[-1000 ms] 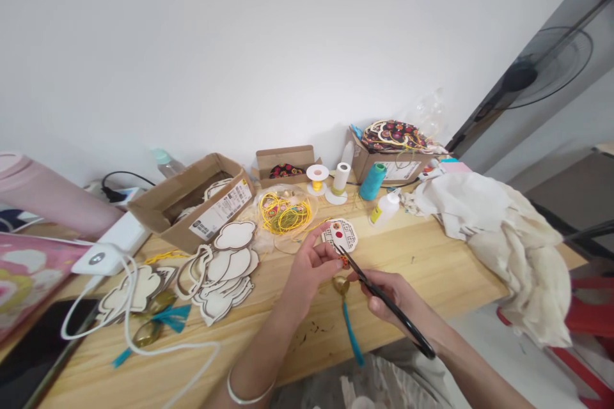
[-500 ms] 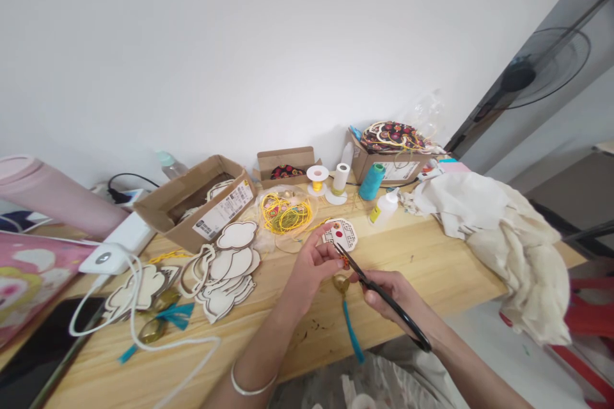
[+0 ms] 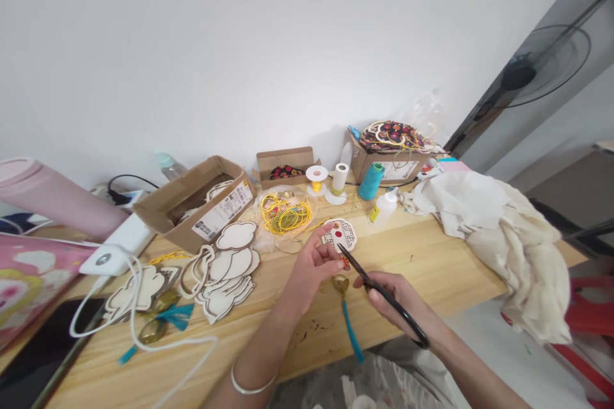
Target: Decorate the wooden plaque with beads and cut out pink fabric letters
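Observation:
My left hand is closed in a pinch on a small ornament: a red patterned bead, a gold bell under it and a blue tassel hanging below. My right hand grips black scissors, their tips pointing up-left at the bead beside my left fingertips. Both hands hover over the front edge of the wooden table. A round white fretwork piece with red dots lies just behind the scissor tips.
Wooden cloud cut-outs lie left of my hands, with finished bell-and-tassel pieces and a white cable. Behind are cardboard boxes, a bag of yellow cord, thread spools, a glue bottle and crumpled white cloth at right.
The scissors and my right hand have shifted slightly; the tips stay at the bead. My left hand keeps its pinch. The view has barely moved.

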The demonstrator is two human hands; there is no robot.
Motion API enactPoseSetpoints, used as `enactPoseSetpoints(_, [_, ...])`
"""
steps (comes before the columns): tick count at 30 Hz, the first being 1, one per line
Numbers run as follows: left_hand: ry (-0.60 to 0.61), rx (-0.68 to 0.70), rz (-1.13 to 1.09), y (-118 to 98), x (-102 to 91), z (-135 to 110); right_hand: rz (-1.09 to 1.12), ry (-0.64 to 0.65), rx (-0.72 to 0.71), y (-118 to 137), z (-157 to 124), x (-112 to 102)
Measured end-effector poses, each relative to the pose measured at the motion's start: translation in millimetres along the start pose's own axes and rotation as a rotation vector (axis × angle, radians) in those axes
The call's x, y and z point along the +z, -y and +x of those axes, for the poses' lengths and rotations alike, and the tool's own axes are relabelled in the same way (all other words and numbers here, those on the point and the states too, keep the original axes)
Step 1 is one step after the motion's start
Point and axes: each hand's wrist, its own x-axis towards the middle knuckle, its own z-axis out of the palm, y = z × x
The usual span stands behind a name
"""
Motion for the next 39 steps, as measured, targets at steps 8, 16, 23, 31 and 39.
enactPoseSetpoints(8, [0.040, -0.025, 0.042, 1, -1.3, 1, -0.040, 0.183, -0.086, 3, 0, -5])
enactPoseSetpoints(16, [0.035, -0.058, 0.064, 0, -1.8, 1, -0.070, 0.204, -0.098, 5, 4, -6])
enactPoseSetpoints(23, [0.030, -0.055, 0.065, 0, -1.3, 2, -0.067, 0.201, -0.096, 2, 5, -5])
enactPoseSetpoints(31, [0.034, -0.066, 0.073, 0, -2.9, 2, -0.105, 0.182, -0.058, 5, 6, -7])
enactPoseSetpoints(39, [0.053, -0.060, 0.072, 3, -6.6, 5, -0.169, 0.206, -0.064, -2, 13, -15])
